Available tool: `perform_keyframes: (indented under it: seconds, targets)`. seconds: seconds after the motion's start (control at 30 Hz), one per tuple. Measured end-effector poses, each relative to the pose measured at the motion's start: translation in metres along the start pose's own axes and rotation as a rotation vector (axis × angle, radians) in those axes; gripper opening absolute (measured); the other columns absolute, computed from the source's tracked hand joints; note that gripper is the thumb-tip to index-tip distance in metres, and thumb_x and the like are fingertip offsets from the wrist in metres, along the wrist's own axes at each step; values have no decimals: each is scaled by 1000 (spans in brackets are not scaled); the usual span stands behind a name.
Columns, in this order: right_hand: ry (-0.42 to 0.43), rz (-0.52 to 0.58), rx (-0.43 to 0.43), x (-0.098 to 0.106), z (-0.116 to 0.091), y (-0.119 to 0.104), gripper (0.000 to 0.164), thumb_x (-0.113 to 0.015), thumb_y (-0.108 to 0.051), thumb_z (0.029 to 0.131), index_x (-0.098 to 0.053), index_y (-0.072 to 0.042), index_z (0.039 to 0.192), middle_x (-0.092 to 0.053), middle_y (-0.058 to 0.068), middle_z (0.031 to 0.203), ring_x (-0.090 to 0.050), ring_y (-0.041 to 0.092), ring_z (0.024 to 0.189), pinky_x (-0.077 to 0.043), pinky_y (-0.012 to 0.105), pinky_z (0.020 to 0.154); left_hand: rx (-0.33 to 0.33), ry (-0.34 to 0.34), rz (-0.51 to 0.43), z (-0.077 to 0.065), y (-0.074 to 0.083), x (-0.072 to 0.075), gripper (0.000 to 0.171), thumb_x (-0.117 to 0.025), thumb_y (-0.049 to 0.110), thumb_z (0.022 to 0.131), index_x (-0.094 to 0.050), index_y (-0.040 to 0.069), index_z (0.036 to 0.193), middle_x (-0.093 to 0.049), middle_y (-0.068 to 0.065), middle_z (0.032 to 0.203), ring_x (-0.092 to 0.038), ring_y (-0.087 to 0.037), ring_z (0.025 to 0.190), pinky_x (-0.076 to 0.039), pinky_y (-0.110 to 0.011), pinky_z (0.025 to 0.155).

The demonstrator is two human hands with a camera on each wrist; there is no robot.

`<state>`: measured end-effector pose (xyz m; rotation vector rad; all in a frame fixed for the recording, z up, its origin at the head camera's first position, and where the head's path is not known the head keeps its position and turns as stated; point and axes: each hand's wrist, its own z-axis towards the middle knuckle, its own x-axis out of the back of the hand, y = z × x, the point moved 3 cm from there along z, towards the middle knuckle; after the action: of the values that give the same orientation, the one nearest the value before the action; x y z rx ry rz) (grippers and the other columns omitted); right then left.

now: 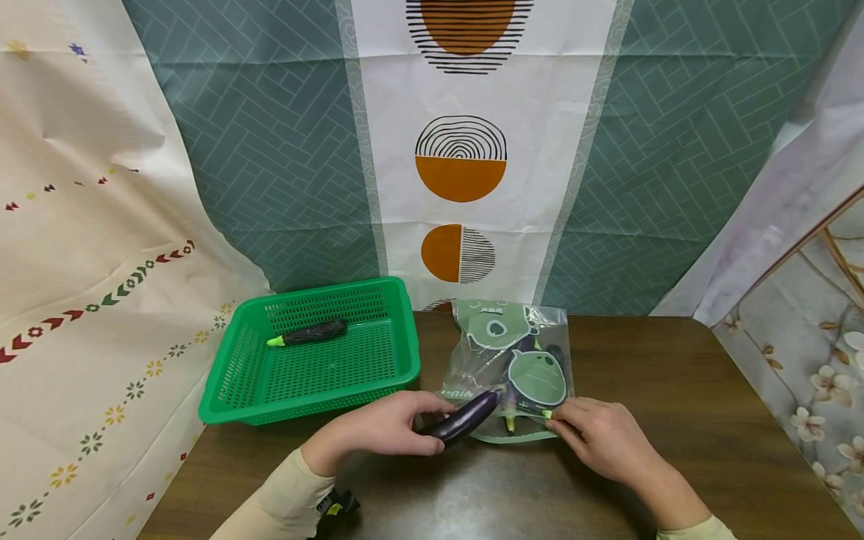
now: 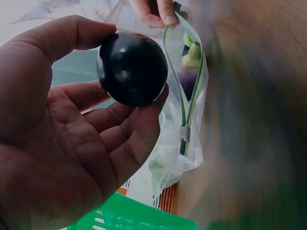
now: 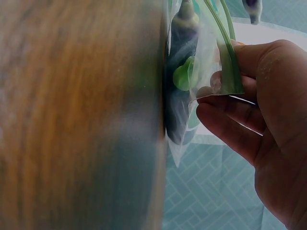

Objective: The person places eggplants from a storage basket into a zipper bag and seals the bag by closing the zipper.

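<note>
My left hand (image 1: 391, 424) grips a dark purple eggplant (image 1: 466, 417) by its rounded end, its other end pointing at the plastic zip bag (image 1: 466, 367). In the left wrist view the eggplant (image 2: 133, 69) shows end-on between thumb and fingers. My right hand (image 1: 604, 435) pinches the right corner of the bag's green-edged mouth, which gapes in the left wrist view. Inside the clear bag, printed with green cartoon shapes, lie several eggplants (image 3: 184, 43) with green stems toward the opening. The slider (image 2: 184, 133) sits at the opposite end of the mouth.
A green plastic basket (image 1: 226, 375) stands on the left of the brown wooden table (image 1: 675, 375), with one dark, rough-skinned vegetable (image 1: 313, 332) with a light green tip inside. Patterned cloth (image 1: 594, 187) hangs behind the table and along both sides.
</note>
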<state>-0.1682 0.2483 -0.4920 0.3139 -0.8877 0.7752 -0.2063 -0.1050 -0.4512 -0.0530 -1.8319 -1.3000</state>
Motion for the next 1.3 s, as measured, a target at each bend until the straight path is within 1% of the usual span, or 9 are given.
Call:
perform_keyframes:
  seconds: [0.1, 0.27, 0.4, 0.5, 0.63, 0.8, 1.0, 1.2, 1.3]
  targets:
    - [-4, -3, -2, 0, 0, 0, 24, -96, -17, 81, -75, -24, 91, -69, -17, 84, -64, -1, 72, -53, 26, 58, -9, -15, 29, 1, -2, -2, 49, -81, 32, 97, -74, 16, 143, -70, 12, 119, -62, -6, 101, -55, -24, 85]
    - [-9, -10, -5, 1, 0, 0, 23, -95, -17, 81, -75, -24, 91, -69, -17, 85, -64, 0, 73, -53, 27, 58, -13, -36, 80, 3, -5, -7, 52, -81, 31, 97, -74, 15, 146, -71, 11, 126, -63, -7, 105, -55, -25, 90]
    - [-10, -7, -9, 1, 0, -1, 23, -95, -17, 81, -76, -24, 91, -69, -18, 85, -64, -1, 73, -53, 26, 58, -14, -55, 117, 4, -9, -11, 52, -81, 30, 97, -73, 14, 146, -72, 8, 132, -62, -4, 110, -55, -26, 96]
    - [-7, -4, -9, 1, 0, -1, 23, -95, -17, 81, -76, -24, 91, -69, -17, 85, -64, -1, 73, -53, 26, 58, -15, -71, 129, 6, -10, -13, 52, -81, 28, 96, -73, 13, 146, -72, 8, 134, -62, -2, 111, -55, -27, 99]
    - [-4, -7, -5, 1, 0, -1, 23, -96, -16, 80, -76, -24, 91, -69, -17, 85, -65, 0, 73, -53, 27, 58, -11, -90, 128, 7, -11, -14, 53, -82, 25, 96, -73, 13, 146, -72, 11, 130, -62, -2, 107, -54, -24, 95]
    - [0, -10, -2, 2, 1, 0, 23, -96, -16, 80, -76, -23, 91, -70, -16, 85, -66, 1, 74, -54, 28, 58, 7, -119, 111, 7, -13, -16, 54, -83, 23, 95, -73, 14, 147, -71, 13, 128, -61, 0, 106, -54, -23, 95]
    - [-4, -16, 1, 2, 1, 0, 23, -96, -17, 80, -76, -24, 91, -70, -16, 85, -67, 2, 73, -54, 28, 58, 8, -124, 107, 6, -13, -17, 54, -83, 21, 94, -73, 14, 147, -70, 14, 126, -61, -1, 104, -54, -23, 94]
    - [-16, -19, -12, 2, 1, 0, 23, -96, -17, 81, -76, -24, 91, -69, -17, 84, -65, 0, 73, -53, 27, 58, 7, -132, 117, 6, -13, -17, 54, -84, 22, 94, -74, 15, 147, -70, 13, 131, -61, -1, 110, -54, -24, 99]
    - [-21, -17, -17, 2, 1, -1, 23, -96, -17, 81, -76, -24, 91, -69, -17, 84, -63, -1, 73, -53, 26, 58, 3, -134, 126, 6, -13, -17, 54, -84, 23, 95, -74, 14, 147, -71, 11, 132, -61, 0, 111, -54, -24, 99]
